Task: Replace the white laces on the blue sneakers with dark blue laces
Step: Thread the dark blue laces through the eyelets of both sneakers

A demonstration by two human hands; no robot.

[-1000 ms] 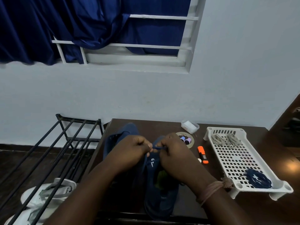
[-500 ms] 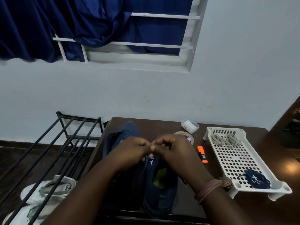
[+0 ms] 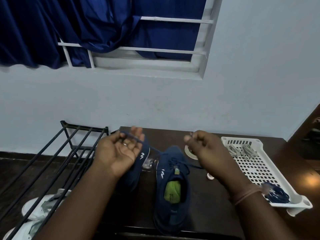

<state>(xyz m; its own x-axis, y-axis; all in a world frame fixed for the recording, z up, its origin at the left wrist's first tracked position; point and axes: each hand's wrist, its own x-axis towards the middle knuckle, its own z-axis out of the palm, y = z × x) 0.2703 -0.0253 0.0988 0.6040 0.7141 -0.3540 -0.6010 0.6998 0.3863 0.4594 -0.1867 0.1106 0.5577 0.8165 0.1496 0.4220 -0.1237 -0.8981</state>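
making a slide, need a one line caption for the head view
Both hands, left and right, pull the dark blue lace ends apart above the blue sneaker.

Two blue sneakers, two pale lace bundles, one dark blue lace coil and one white tray are counted.
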